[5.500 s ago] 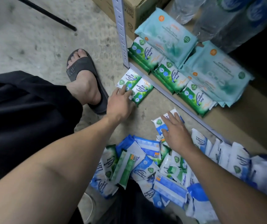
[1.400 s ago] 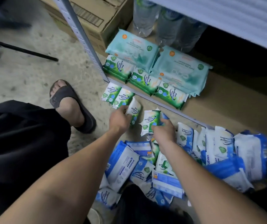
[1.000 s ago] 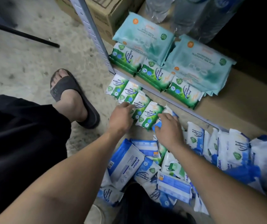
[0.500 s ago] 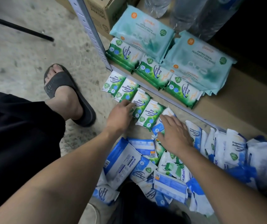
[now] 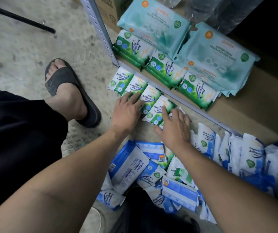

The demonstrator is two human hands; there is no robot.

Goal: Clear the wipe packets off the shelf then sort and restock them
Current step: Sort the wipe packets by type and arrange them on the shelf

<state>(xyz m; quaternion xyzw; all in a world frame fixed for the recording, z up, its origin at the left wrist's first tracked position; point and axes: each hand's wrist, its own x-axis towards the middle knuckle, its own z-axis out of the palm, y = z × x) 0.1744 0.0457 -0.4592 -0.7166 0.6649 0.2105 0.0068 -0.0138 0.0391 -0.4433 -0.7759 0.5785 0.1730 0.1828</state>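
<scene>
Four small green Pine Antibacterial Wipes packets (image 5: 151, 96) lie side by side in a slanted row on the concrete floor (image 5: 25, 51), just in front of the shelf's metal front rail (image 5: 197, 111). The left hand (image 5: 126, 113) rests on the second and third of them with its fingers straight and flat; its grip closes on nothing. The right hand (image 5: 173, 130) lies spread at the row's near end. Its forefinger touches the fourth packet and its palm covers a white packet whose kind cannot be told. That grip is slack too, pressing rather than holding.

Below the hands, a loose heap of blue and white wipe packets (image 5: 129, 167) sprawls on the floor at all angles. More blue and white packets (image 5: 236, 148) stand crowded by the rail to the right; whether they sit on the shelf or the floor cannot be told. On the cardboard-lined shelf (image 5: 261, 106), three larger green Pine packs (image 5: 167, 71) lie in a line along the front, with two big teal fragrance-free packs (image 5: 153, 22) behind them.

Sorting appears to be under way but far from finished. The small green kind is lined up, the blue and white heap looks unsorted, and the floor packets are not yet restocked.

A sandalled foot (image 5: 67, 88) is planted left of the row, and the shelf's perforated upright (image 5: 99, 27) rises beside a cardboard box (image 5: 108, 7).
</scene>
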